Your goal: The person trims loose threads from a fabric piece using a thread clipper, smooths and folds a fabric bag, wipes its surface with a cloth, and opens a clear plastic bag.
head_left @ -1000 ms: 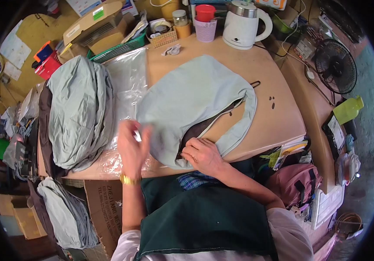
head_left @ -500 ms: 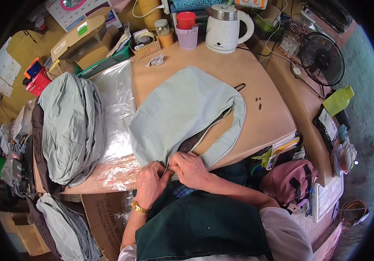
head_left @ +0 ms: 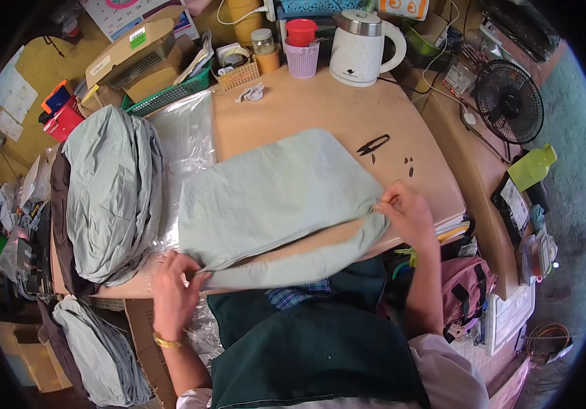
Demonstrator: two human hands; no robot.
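Note:
A pale grey-green cloth bag (head_left: 272, 187) with a wide strap (head_left: 300, 264) lies fairly flat on the brown-covered table (head_left: 272, 102). My left hand (head_left: 177, 286) pinches the bag's near left corner, where the strap joins it. At the opposite end of the strap, my right hand (head_left: 407, 213) pinches the right corner. Between bag and strap, a narrow gap shows the table. Beyond the bag lie black thread snips (head_left: 373, 145), apart from both hands.
A heap of similar pale cloth (head_left: 112, 198) sits at the left over clear plastic sheeting (head_left: 187, 136). Along the back stand a white kettle (head_left: 358, 54), a lilac basket cup (head_left: 302, 60) and a green tray (head_left: 170, 88). A black fan (head_left: 509, 101) stands right.
My hands have moved apart from the near edge, left hand leftward, right hand rightward and farther away. The bag has been spread flatter, the strap drawn out, and the snips are uncovered.

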